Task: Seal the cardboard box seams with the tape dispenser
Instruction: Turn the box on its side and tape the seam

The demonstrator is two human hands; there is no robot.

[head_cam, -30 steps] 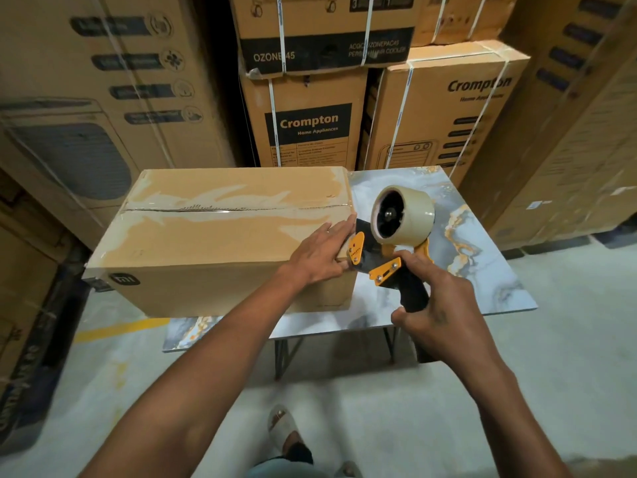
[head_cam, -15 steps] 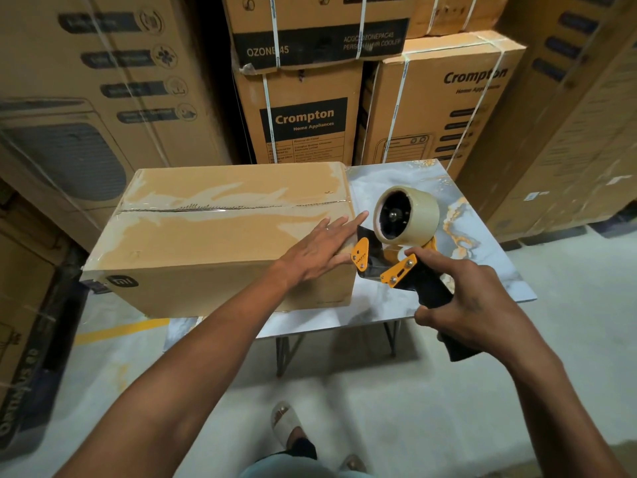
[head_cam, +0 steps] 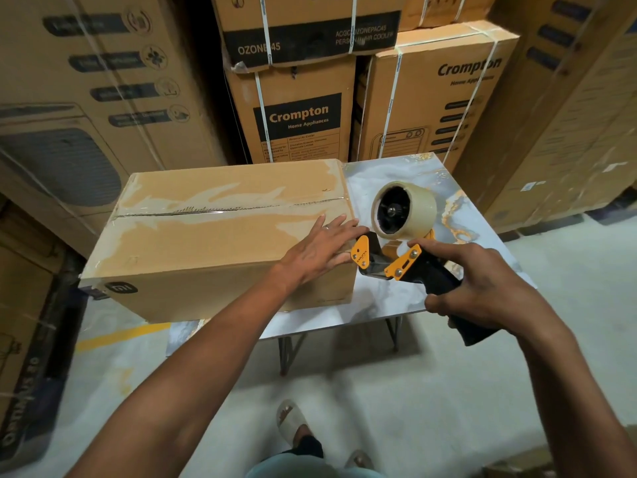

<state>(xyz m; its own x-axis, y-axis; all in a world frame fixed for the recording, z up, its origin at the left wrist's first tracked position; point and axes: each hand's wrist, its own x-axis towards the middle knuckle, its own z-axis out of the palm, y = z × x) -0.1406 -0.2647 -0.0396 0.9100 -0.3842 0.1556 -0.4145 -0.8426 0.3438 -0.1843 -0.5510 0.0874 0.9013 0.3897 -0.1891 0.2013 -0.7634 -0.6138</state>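
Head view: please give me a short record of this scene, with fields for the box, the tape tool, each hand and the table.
box: cardboard box lies on the table, top seam already under clear tape
tape dispenser: tape dispenser at the box's right end, roll on top
left hand: left hand lies flat on the box's near right corner, fingers straight
right hand: right hand grips the dispenser's black handle
table: marble-pattern table, stacked cartons behind it

taped cardboard box [head_cam: 213, 243], dispenser [head_cam: 406, 236] beside.
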